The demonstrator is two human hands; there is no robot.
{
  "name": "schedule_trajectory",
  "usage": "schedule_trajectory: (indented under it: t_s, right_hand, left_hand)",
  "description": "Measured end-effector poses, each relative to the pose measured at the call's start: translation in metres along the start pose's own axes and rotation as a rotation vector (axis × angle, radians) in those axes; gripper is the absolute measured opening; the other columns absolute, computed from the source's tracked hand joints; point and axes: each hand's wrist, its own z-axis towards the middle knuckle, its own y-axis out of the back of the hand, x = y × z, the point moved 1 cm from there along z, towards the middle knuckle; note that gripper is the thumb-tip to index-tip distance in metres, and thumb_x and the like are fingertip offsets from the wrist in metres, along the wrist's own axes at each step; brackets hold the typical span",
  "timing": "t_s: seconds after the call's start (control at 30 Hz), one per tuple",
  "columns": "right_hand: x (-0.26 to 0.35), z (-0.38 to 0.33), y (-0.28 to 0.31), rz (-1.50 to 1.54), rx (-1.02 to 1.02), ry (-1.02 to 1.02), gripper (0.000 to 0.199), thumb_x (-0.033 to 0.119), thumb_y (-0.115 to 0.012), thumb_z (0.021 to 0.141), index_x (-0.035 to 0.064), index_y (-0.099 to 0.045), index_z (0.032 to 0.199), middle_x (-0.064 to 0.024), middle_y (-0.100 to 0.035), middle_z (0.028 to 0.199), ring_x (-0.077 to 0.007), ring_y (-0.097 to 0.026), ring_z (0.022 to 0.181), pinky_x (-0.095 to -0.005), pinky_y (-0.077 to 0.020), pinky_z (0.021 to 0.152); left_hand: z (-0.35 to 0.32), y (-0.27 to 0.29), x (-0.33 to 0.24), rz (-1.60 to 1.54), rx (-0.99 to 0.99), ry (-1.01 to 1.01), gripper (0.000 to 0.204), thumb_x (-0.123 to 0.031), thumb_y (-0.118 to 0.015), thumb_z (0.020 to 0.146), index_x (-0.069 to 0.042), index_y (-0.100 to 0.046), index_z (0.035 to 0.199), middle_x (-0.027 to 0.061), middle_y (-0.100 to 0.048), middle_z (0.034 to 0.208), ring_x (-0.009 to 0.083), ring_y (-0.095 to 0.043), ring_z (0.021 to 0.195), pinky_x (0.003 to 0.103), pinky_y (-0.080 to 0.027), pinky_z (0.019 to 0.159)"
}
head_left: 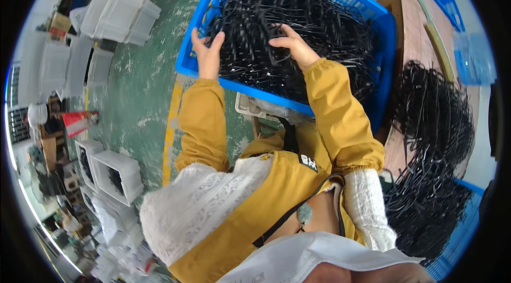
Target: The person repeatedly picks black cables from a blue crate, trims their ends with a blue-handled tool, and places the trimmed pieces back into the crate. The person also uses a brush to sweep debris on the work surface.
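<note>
Green, scuffed concrete floor (143, 78) fills the room at our 10 o'clock, with a yellow painted line (171, 128) running up it toward the crate. A wooden table (412, 27) stands at our 2 o'clock.

White plastic bins (120, 9) are stacked at 11 o'clock, and more white bins (114, 174), open-topped and boxy, sit at 8 o'clock. A red package (80, 122) lies on the floor at 9 o'clock; we cannot make out its shape clearly. A clear plastic bag (474, 57) rests on the table at 3 o'clock, beside a pale strip (436, 35) that runs along the table's length.

We reach with both arms into the blue crate (383, 33) at 12 o'clock, which is heaped with thin black strips (308, 27). Their long axes run mostly across the crate, from 10 o'clock toward 4 o'clock, though many lie crossed and tangled. Our left hand (207, 51) curls over the strips at the crate's left side, fingers bent into the pile and gripping a bunch. Our right hand (293, 46) lies on the middle of the heap, fingers spread and partly bent, pressing on the strips; we cannot tell whether it grips any.

A second pile of black strips (434, 123) hangs over the table edge at 4 o'clock, its strands drooping downward into another blue crate (458, 240).
</note>
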Motion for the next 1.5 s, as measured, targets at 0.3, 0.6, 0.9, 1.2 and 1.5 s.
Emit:
schedule_trajectory:
  t_s: [0.3,0.6,0.9,1.2,1.5]
  right_hand:
    - [0.044,-0.031,-0.021,0.062,0.232,0.307,0.064,0.003,-0.071,0.081,-0.0018,-0.048,0.141,-0.0135,-0.065,0.126,-0.0214,-0.059,0.119,-0.033,-0.0454,0.103]
    - [0.198,-0.099,0.114,-0.888,-0.368,0.401,0.065,0.017,-0.068,0.077,-0.0043,-0.058,0.137,-0.0284,-0.07,0.121,-0.038,-0.067,0.116,-0.0392,-0.0516,0.1]
    - [0.155,-0.006,0.247,-0.704,-0.637,0.057,0.052,0.014,-0.073,0.07,-0.0063,-0.073,0.118,-0.0276,-0.068,0.126,-0.0393,-0.063,0.119,-0.0393,-0.0498,0.098]
    - [0.145,-0.017,0.3,-0.892,-0.55,-0.127,0.083,0.009,-0.072,0.067,-0.0035,-0.053,0.147,-0.0228,-0.056,0.148,-0.0367,-0.05,0.138,-0.0365,-0.0431,0.11]
    - [0.098,0.017,0.321,-0.662,-0.7,-0.11,0.064,0.005,-0.069,0.064,-0.0003,-0.068,0.128,-0.021,-0.074,0.104,-0.0377,-0.07,0.099,-0.0435,-0.0546,0.083]
  left_hand:
    - [-0.009,0.022,-0.066,-0.241,0.116,0.108,0.058,-0.021,-0.07,0.092,0.005,-0.051,0.141,0.0143,-0.063,0.129,0.0246,-0.065,0.114,0.036,-0.052,0.097]
    - [-0.025,-0.253,-0.096,-0.864,0.703,0.491,0.036,-0.028,-0.054,0.099,-0.006,-0.069,0.123,0.0079,-0.071,0.124,0.0246,-0.063,0.119,0.042,-0.046,0.106]
    - [-0.021,-0.41,0.019,-0.671,0.594,0.57,0.033,-0.034,-0.053,0.099,-0.006,-0.07,0.1,0.0061,-0.071,0.104,0.0245,-0.064,0.101,0.037,-0.048,0.099]
    - [-0.026,-0.405,0.012,-0.285,0.75,0.454,0.073,-0.036,-0.066,0.092,0.001,-0.041,0.151,0.0104,-0.059,0.137,0.0247,-0.055,0.127,0.048,-0.046,0.105]
    - [-0.046,-0.372,-0.041,0.701,0.463,-0.261,0.064,-0.053,-0.061,0.093,0.008,-0.068,0.112,0.0285,-0.074,0.098,0.0468,-0.072,0.093,0.052,-0.056,0.086]
